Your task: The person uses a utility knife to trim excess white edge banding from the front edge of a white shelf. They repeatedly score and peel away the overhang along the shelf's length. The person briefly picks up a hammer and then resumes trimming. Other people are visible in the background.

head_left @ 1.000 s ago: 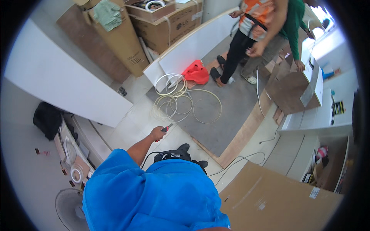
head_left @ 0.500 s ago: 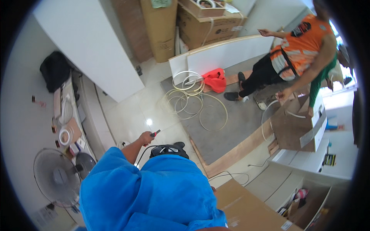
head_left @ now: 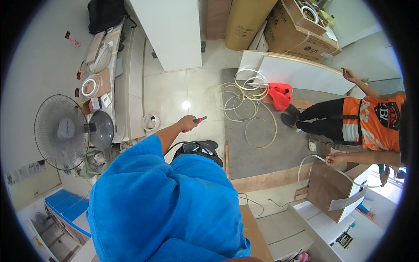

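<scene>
My left hand (head_left: 187, 124) is stretched out in front of my blue sleeve, its fingers closed round a red-and-dark hand tool (head_left: 200, 120) with a short dark end. The tool's exact kind is too small to make out. To the right of it, loose coils of pale narrow strip (head_left: 238, 102) lie on a grey board (head_left: 262, 159) on the floor. No part of my right hand shows; my blue-clad body fills the lower middle.
A co-worker in an orange vest (head_left: 371, 120) holds a white strip (head_left: 305, 163) by a brown box-shaped cabinet (head_left: 325, 187). Red cloth (head_left: 279, 96) lies by white panels (head_left: 301, 74). Left are a standing fan (head_left: 65, 129), a cluttered ledge (head_left: 118, 56) and a white bucket (head_left: 151, 122).
My view has turned, so the room sits further right and the bucket shows fully. My left hand still grips the tool. The co-worker's lower hand keeps hold of the strip.
</scene>
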Demonstrator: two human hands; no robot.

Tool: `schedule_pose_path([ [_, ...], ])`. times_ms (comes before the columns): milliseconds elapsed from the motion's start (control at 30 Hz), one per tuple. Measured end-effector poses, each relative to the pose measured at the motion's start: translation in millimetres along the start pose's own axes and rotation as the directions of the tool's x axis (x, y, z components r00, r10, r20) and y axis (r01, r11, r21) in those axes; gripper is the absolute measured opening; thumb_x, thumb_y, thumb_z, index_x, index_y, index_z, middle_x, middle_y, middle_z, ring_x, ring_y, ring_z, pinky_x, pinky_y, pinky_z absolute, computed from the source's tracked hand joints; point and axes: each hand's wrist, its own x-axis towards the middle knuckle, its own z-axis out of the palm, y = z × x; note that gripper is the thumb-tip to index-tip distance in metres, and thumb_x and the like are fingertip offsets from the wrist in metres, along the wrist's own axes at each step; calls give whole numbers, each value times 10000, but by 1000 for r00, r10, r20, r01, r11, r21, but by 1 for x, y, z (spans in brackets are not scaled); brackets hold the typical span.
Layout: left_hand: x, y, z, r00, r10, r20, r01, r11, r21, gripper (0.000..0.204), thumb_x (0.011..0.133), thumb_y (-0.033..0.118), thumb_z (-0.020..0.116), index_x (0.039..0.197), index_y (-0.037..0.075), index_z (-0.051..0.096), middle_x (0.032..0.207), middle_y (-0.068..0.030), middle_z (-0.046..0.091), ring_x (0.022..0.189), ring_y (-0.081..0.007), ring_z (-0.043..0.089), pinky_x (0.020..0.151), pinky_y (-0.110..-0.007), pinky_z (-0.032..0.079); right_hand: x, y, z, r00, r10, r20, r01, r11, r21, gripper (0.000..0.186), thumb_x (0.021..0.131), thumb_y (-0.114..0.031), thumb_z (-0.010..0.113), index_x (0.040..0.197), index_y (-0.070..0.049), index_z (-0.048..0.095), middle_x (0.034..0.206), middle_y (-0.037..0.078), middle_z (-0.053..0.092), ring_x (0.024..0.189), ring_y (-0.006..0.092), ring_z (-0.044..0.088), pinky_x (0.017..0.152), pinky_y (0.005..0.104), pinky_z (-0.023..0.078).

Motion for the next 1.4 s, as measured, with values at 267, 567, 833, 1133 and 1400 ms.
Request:
schedule_pose_path([
  [267, -27, -36, -2, 998, -54, -10, 55, 998, 43, 254, 868, 261, 687, 842, 8, 706, 655, -135, 689, 545, -254, 681, 522, -416, 542, 25, 42, 6, 998, -54, 23, 52, 995, 84, 362, 952, 15, 642, 1311, -22, 649, 1173, 145, 729, 981, 259, 732, 764, 389, 600],
  [567, 18, -46, 5, 979, -20, 202, -102, 812, 574, 465, 962, 456, 612, 871, 27, 769, 750, -167, 742, 687, -269, 737, 626, -439, 564, -38, -16, 45, 989, 58, -135, -7, 937, 348, 279, 989, -101, 635, 1262, -48, 664, 1053, 74, 730, 915, 224, 714, 709, 395, 601],
  [833, 69, 112, 18, 934, 63, 351, -205, 900, 384, 361, 901, 205, 730, 1180, -23, 705, 717, -121, 700, 533, -203, 659, 483, -366, 529, -81, 38, 141, 889, 274, -366, -33, 837, 546, 202, 935, -123, 657, 1089, -17, 733, 891, 103, 743, 733, 244, 754, 577, 373, 589],
  [1133, 87, 240, 69, 852, 115, 510, -368, 826, 428, 372, 913, 216, 752, 1215, 6, 694, 711, -110, 682, 523, -196, 652, 471, -360, 547, -62, 144, 329, 800, 410, -438, -182, 861, 474, 306, 917, -236, 714, 1085, 9, 787, 1016, 211, 794, 985, 321, 769, 897, 444, 588],
  [1400, 90, 267, 141, 752, 53, 657, -553, 594, 585, 337, 934, 234, 725, 1171, -3, 695, 718, -113, 697, 525, -210, 665, 472, -365, 543, -80, 66, 355, 745, 541, -390, -21, 603, 797, 269, 919, -171, 709, 1106, 15, 761, 955, 160, 778, 893, 250, 762, 783, 387, 600],
])
